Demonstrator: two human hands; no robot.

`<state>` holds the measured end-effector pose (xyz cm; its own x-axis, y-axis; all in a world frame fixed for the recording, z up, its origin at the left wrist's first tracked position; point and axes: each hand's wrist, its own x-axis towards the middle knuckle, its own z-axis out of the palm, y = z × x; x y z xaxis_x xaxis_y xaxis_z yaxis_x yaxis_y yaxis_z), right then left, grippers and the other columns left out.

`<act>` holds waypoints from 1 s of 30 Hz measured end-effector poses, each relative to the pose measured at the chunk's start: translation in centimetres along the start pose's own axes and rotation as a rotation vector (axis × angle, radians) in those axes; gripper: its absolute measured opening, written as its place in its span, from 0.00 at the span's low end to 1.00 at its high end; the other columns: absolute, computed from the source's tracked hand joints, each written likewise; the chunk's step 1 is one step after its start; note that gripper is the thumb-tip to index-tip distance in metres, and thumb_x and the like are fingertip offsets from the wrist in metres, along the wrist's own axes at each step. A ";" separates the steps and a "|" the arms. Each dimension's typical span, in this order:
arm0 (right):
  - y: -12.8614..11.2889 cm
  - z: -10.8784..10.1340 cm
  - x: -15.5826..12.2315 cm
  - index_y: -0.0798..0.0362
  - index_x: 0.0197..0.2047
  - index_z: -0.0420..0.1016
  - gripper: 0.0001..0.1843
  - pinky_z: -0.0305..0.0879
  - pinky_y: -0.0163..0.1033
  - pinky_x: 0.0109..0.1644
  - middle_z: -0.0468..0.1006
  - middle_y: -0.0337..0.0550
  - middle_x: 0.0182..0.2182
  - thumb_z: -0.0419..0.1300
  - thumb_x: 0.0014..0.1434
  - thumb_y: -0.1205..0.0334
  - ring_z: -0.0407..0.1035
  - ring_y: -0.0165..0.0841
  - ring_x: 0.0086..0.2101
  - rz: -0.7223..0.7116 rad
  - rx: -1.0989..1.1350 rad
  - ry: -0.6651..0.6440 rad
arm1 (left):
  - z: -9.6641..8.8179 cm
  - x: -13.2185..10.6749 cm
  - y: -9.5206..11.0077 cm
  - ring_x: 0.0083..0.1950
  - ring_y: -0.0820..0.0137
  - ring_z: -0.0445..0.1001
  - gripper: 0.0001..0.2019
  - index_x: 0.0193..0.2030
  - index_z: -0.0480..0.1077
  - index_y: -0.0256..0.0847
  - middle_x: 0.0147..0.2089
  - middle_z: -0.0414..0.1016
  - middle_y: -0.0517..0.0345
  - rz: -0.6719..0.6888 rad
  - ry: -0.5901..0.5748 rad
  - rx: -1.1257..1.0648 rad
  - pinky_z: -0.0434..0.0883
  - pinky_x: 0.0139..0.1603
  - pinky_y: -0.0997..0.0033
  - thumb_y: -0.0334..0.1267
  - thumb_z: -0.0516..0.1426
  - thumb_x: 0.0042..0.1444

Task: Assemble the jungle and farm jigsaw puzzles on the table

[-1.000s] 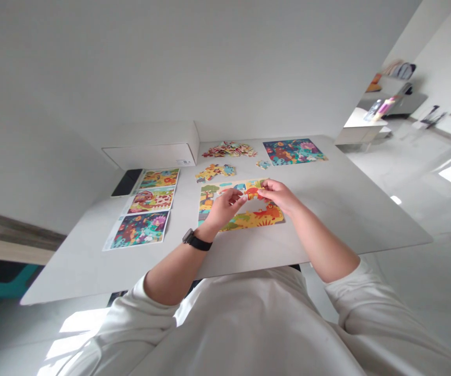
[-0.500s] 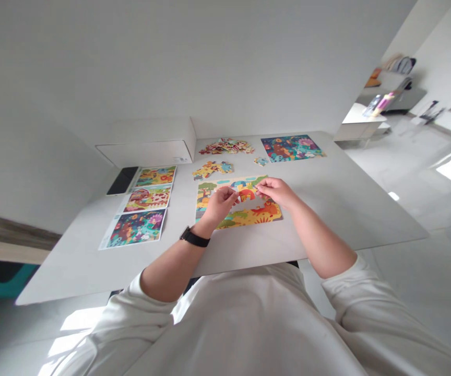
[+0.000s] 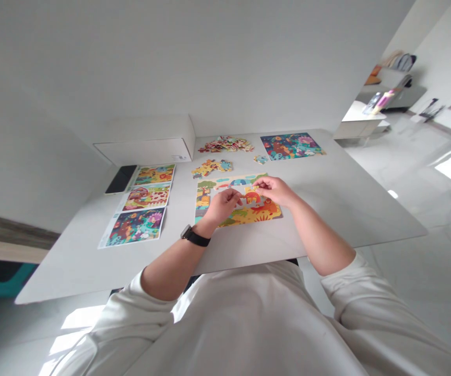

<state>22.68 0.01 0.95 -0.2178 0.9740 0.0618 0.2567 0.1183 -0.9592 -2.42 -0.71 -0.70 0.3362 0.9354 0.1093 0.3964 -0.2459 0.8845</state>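
A part-built orange and yellow jigsaw puzzle [image 3: 266, 211] lies on the white table [image 3: 327, 209] in front of me. My left hand [image 3: 223, 203], with a black watch on its wrist, and my right hand [image 3: 274, 189] both pinch a red and orange puzzle piece [image 3: 252, 197] just over the middle of the puzzle. The fingers of both hands are closed on the piece. A small heap of yellow and blue loose pieces [image 3: 212, 167] sits just beyond the puzzle.
A pile of reddish loose pieces [image 3: 225, 144] and a finished blue puzzle [image 3: 291, 145] lie at the far side. Three picture sheets [image 3: 147, 201] lie to the left, with a black phone [image 3: 121, 179] and a white box [image 3: 147, 141] beyond them.
Both hands have carried the red and orange piece a little lower and nearer to me over the puzzle. The view has shifted slightly.
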 end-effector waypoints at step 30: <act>2.3 -0.6 0.3 0.47 0.39 0.86 0.08 0.68 0.37 0.41 0.84 0.39 0.32 0.74 0.56 0.67 0.74 0.33 0.32 0.016 -0.432 0.069 | 0.8 -1.1 0.0 0.74 0.51 0.66 0.21 0.67 0.78 0.51 0.74 0.69 0.49 0.474 -0.280 0.577 0.64 0.77 0.44 0.40 0.59 0.68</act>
<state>23.79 0.74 -1.06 -0.1513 0.9853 0.0799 0.6329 0.1586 -0.7578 -2.14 -1.98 -1.16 0.7515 0.6186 0.2293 0.5117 -0.7660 0.3892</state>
